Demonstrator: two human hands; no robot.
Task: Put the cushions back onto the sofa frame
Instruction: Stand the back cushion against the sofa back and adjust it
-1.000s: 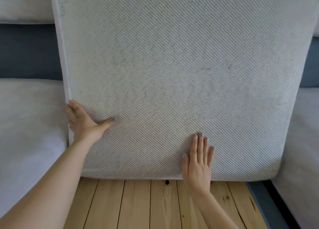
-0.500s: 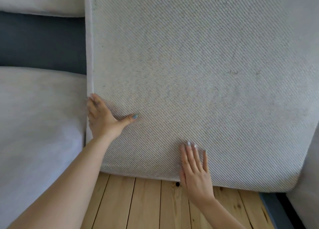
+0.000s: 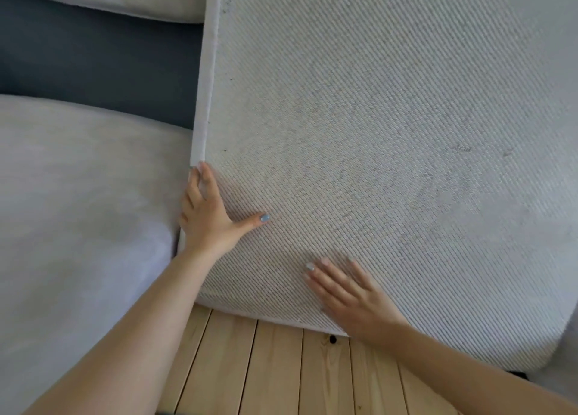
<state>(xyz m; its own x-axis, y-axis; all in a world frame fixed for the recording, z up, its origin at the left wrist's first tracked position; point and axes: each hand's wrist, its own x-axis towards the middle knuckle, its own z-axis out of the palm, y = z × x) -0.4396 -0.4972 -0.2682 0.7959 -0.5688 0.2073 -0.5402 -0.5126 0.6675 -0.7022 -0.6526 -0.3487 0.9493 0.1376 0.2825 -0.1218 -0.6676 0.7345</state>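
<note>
The head view shows a big grey cushion (image 3: 391,133) filling the middle and right of the frame. Its bottom edge is over the bare wooden slats (image 3: 275,371) at the bottom. The left hand (image 3: 209,217) grips its left edge, thumb on the front. The right hand (image 3: 350,295) lies flat on it, fingers straight. A seat cushion (image 3: 78,211) lies on the left, by the dark blue sofa back (image 3: 93,64).

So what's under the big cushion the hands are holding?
You can see the wooden slats of the sofa's base poking out below the cushion, at its near edge. The cushion covers everything farther back, so what lies under the rest of it can't be seen.
</note>
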